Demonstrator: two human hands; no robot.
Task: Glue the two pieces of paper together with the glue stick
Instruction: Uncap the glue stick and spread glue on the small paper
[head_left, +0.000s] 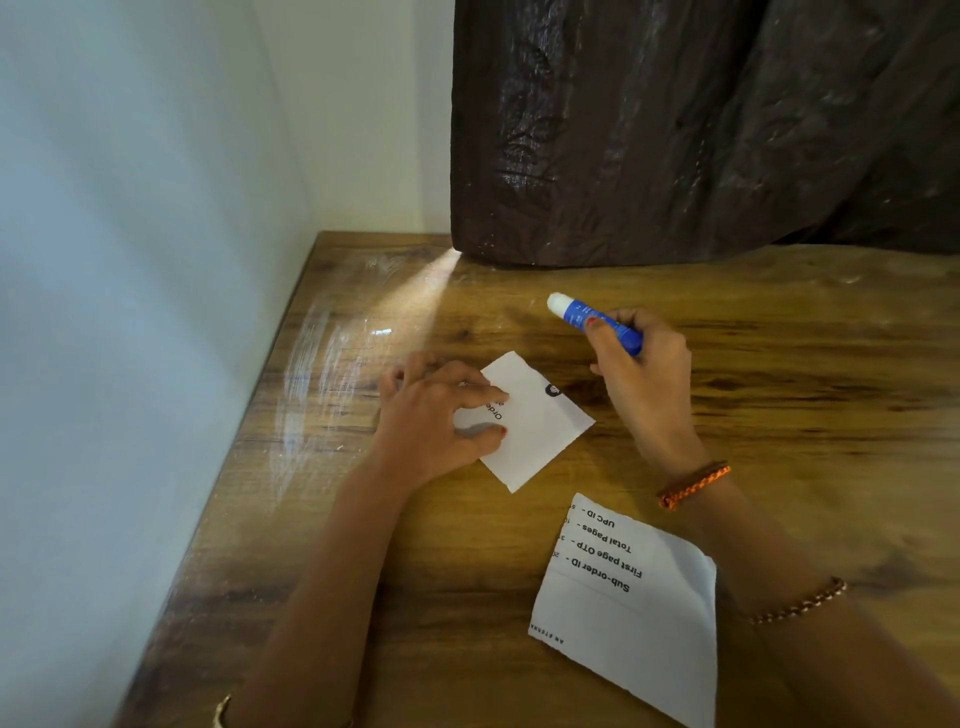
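White printed paper lies nearest: the larger sheet (636, 608) sits flat on the wooden table (779, 374), on the near side of the smaller paper (535, 421) and apart from it, probably parked there until the glue is on. Its right edge runs under the right forearm.

The smaller paper, the reference for everything else, lies turned corner-on. The left hand (436, 415) comes in from its left and rests on its left part, fingers spread and nearly straight, thumb and forefinger pressing down on the sheet. That looks like a hold to stop the paper sliding when the stick rubs over it.

Beyond and to the right of the smaller paper, the right hand (644, 364) has its fingers curled round the blue glue stick (597, 322). The uncapped white tip points away to the left, raised clear of the paper and not yet touching it. The wrist is bent, forearm reaching in from the right.
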